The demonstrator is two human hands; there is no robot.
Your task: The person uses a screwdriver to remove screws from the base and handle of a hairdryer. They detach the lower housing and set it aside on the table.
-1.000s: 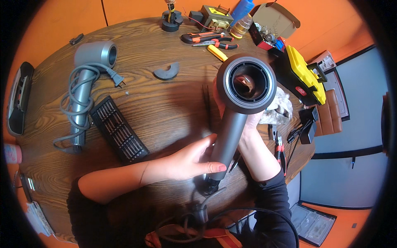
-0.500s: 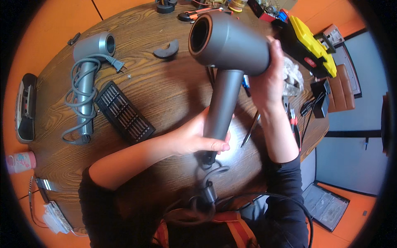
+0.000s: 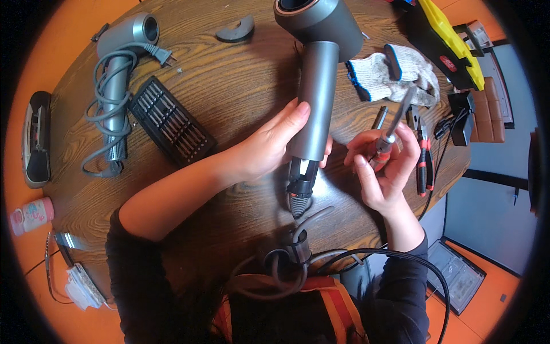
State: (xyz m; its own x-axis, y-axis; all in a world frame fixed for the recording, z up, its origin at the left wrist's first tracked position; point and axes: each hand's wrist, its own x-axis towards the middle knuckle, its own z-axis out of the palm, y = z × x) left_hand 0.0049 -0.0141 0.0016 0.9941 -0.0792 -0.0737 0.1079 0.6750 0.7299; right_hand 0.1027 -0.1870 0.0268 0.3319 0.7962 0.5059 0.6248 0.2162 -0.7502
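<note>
Cable sags in loops near the person's lap, probably slack enough to let the grey hair dryer tilt above the desk. Left hand has its grip around the dryer's handle, seemingly for steadiness, exposed lower end bodyward. Right hand grips a red-handled screwdriver, shaft up, clear of the dryer. Beyond, pliers lie within reach; farther, an open bit case and heaped gloves.

I saw the grey hair dryer held head outward, innards showing below its handle; the red-handled screwdriver slanted blade-outward.
</note>
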